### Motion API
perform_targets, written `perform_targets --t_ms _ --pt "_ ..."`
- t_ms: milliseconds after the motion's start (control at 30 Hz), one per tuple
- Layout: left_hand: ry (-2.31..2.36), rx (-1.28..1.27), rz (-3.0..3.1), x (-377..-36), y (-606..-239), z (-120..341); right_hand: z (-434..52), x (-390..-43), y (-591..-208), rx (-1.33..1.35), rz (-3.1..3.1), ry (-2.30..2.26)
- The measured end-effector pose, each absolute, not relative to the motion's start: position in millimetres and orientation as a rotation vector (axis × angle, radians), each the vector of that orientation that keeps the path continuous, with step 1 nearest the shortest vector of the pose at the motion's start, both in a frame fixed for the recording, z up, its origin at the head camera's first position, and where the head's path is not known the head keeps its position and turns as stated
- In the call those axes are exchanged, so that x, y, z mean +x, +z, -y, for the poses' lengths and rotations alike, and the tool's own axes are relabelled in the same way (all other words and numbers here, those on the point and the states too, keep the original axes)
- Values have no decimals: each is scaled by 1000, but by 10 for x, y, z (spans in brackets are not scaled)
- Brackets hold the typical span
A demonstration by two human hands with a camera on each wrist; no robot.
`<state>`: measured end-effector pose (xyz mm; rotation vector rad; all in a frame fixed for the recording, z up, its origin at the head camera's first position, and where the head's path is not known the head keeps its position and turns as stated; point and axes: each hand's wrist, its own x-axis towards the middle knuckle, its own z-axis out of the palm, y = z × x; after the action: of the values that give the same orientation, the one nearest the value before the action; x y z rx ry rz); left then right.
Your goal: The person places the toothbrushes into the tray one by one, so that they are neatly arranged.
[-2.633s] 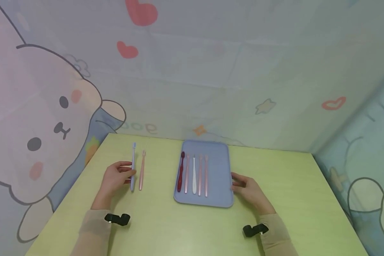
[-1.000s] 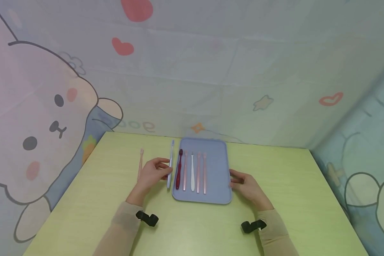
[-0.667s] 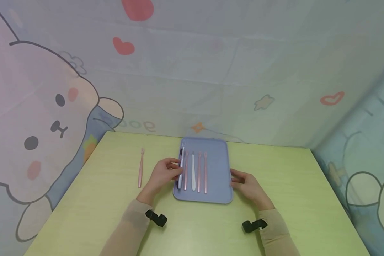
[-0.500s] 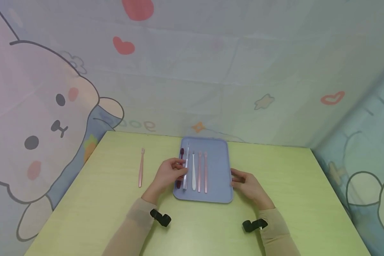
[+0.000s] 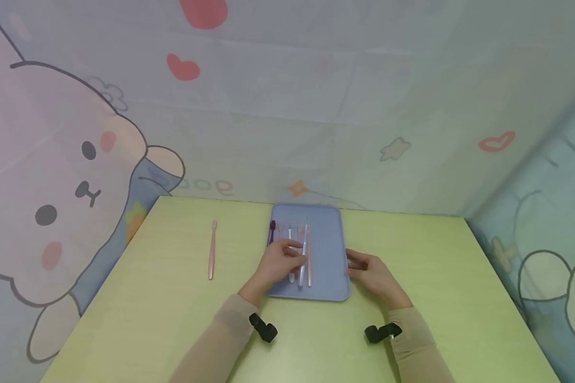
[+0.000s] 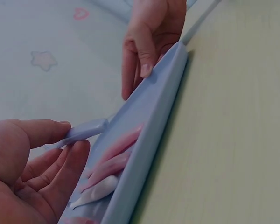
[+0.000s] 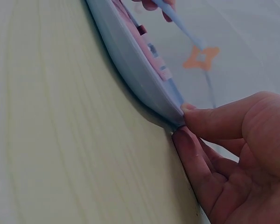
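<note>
My left hand (image 5: 279,261) pinches a light blue toothbrush (image 6: 86,130) between thumb and fingers. It hovers over the blue tray (image 5: 333,255), right of the tray's middle. Below it on the tray lie a dark red toothbrush (image 5: 272,226), a white toothbrush (image 6: 100,190) and several pink toothbrushes (image 5: 309,271); my left hand partly covers them in the head view. At the tray's right side, my right hand (image 5: 375,275) grips the rim, the thumb on top and fingers against the side, as the right wrist view shows.
One more pink toothbrush (image 5: 212,255) lies on the yellow-green table (image 5: 153,298), left of the tray. Behind the table hangs a cartoon-printed cloth (image 5: 287,106). The tray has a low raised rim and stands near the table's back edge.
My left hand has lifted the light blue toothbrush from the table's left and carried it rightward, over the tray's row of toothbrushes. My right hand stays at the tray's right rim.
</note>
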<state>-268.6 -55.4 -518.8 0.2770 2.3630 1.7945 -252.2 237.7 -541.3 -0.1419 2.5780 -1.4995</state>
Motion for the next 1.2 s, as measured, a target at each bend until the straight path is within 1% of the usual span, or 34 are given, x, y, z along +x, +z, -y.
perform_targets --t_ms 533,833,1200 --pt "1606 229 -2620 -2674 -5194 82 -2382 -2515 -5397 -145 -2575 -1490" --pt "1326 221 -2847 -2706 -5187 -2 -2382 -2515 -5399 -157 -2575 -1504" --pt "1239 220 -2871 -2622 -5069 -50 -2367 -2519 -5397 -139 -2586 -1481"
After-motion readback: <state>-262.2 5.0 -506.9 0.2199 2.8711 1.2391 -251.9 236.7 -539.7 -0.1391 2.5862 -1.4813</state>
